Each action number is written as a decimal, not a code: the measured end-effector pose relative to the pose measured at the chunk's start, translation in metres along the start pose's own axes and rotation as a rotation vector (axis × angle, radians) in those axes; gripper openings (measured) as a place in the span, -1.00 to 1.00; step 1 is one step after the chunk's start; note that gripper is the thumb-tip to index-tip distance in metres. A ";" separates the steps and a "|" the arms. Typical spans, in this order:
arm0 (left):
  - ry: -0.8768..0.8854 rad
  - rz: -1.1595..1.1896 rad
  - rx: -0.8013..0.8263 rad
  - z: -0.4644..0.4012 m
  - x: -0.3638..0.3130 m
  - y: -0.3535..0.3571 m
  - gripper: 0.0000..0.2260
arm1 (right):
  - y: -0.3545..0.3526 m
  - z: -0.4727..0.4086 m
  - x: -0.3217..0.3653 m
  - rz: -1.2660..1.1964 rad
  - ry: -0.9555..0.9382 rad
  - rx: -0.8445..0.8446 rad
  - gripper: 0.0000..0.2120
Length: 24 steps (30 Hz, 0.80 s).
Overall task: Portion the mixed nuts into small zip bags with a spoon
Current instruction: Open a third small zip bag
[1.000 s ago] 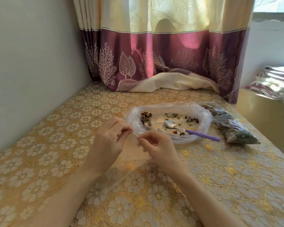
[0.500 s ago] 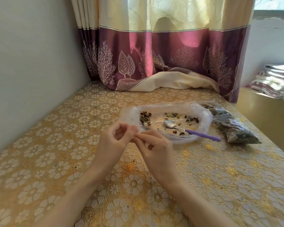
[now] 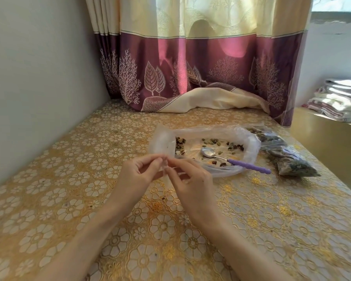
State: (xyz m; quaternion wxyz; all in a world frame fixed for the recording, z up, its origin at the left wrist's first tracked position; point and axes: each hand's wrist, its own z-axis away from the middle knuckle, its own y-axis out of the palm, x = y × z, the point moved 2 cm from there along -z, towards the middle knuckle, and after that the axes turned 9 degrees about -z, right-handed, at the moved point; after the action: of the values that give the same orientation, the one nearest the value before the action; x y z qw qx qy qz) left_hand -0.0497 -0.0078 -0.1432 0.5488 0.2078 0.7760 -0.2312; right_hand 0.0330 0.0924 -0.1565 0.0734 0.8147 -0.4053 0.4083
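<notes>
both hands, left hand [image 3: 139, 175] and right hand [image 3: 190, 177], pinch a small clear zip bag [image 3: 164, 169], likely to pull it open. the spoon [image 3: 231, 160] waits among the nuts [image 3: 211, 141] just beyond them.

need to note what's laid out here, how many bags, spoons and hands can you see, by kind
empty small zip bag, pinched between left hand and right hand: 1
large open bag of mixed nuts: 1
filled zip bags at the right, overlapping, count unsure: about 2
spoon with purple handle, lying in the large bag: 1
hands: 2
total: about 7
</notes>
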 end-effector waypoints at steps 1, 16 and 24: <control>-0.002 -0.010 -0.004 0.000 0.001 0.000 -0.83 | 0.001 0.000 -0.001 -0.001 0.005 0.002 -0.77; -0.014 -0.069 -0.041 -0.002 0.002 -0.003 -0.87 | 0.000 -0.001 -0.002 -0.035 0.058 0.020 -0.79; -0.029 -0.075 -0.022 0.001 -0.002 -0.001 -0.87 | -0.001 -0.002 -0.005 -0.035 0.118 0.006 -0.87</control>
State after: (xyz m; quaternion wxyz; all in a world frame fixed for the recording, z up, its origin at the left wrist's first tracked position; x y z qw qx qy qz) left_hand -0.0496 -0.0093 -0.1417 0.5532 0.1692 0.7776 -0.2463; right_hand 0.0312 0.0967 -0.1588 0.1019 0.7962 -0.3848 0.4556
